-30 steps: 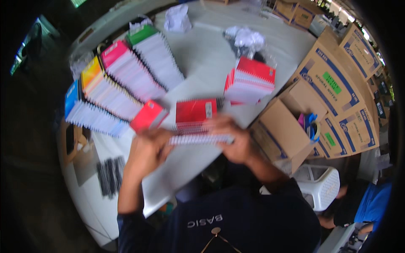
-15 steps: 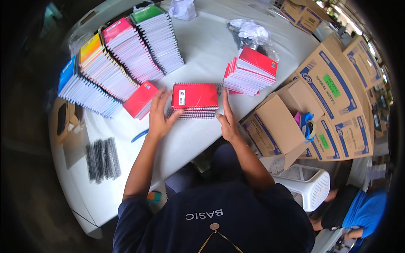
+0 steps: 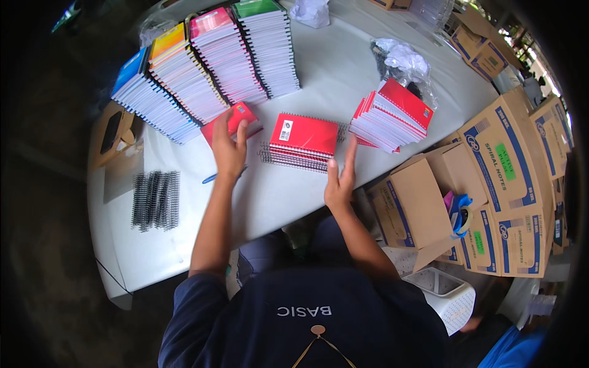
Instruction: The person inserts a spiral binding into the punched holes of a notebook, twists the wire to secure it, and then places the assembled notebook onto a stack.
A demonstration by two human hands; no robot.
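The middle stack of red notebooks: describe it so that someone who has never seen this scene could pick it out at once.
On the large white table, look between the person's left hand and right hand. The stack of red notebooks is there. Unlike the left red pile and the right red pile, it shows a white label on top.

Toward the table's (image 3: 147, 260) far edge, crumpled white plastic (image 3: 310, 13); by its left edge, a brown box (image 3: 126, 124); past its right edge, stacked cartons (image 3: 500, 147), an open carton (image 3: 412, 196), a white stool (image 3: 453, 306).
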